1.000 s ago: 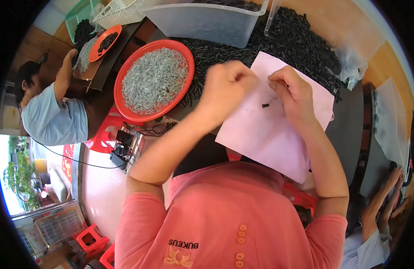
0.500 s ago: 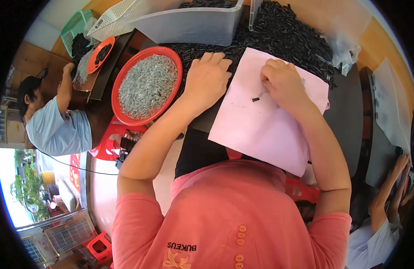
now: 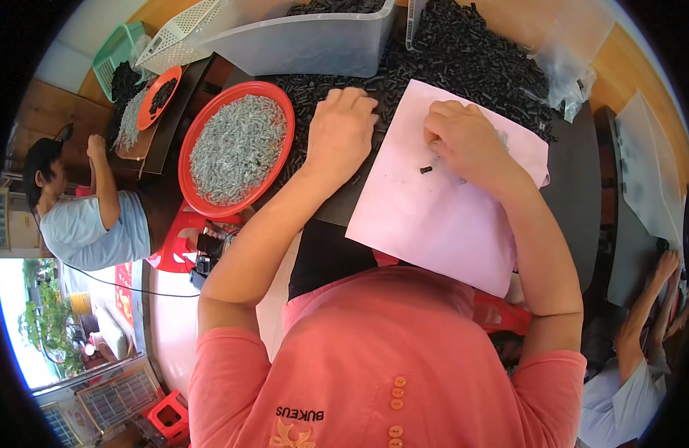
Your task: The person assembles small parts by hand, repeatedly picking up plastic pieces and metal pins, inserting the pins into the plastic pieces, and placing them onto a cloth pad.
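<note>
On a flat pink sheet, a black cylinder is seen at eight o'clock from the right hand; loose cylinders are partly covered by the left hand. Both grips are curled; whether closed cannot be told.

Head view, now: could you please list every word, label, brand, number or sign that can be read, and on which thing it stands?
Coral shirt: one short line of dark lettering, upside down, beside a gold emblem; clear enough to read, but I do not copy it.
Red panel at left: pale marks, too small and blurred to read.
Pink sheet: no lettering visible.
</note>
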Tool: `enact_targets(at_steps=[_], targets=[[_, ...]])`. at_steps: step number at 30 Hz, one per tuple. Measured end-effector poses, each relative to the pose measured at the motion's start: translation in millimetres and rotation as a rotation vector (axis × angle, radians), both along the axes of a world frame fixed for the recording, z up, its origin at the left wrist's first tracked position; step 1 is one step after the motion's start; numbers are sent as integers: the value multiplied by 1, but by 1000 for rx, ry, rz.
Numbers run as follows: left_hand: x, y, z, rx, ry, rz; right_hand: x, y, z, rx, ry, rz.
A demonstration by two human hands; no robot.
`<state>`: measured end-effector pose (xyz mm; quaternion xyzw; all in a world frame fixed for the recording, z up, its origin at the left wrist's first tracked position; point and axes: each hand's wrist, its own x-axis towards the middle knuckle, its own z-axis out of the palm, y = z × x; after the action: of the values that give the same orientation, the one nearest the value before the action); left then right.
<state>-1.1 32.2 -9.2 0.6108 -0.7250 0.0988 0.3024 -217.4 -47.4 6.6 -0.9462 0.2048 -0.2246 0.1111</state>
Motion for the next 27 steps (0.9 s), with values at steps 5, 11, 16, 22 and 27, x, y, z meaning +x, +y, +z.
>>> enact_targets(at_steps=[5,11,16,22,27], targets=[[-11,-20,12,-14,-60,108,-2,3,-1,-31,-3,-8],[-25,-54,6,82,-392,92,0,2,-9,-26,-79,-11],[-13,-56,1,101,-430,69,2,0,-13,-36,-83,-20],[2,-32,3,84,-83,-76,0,1,-10,25,-10,-43],[-6,24,14,-117,-53,-82,2,1,-10,54,-9,-47]])
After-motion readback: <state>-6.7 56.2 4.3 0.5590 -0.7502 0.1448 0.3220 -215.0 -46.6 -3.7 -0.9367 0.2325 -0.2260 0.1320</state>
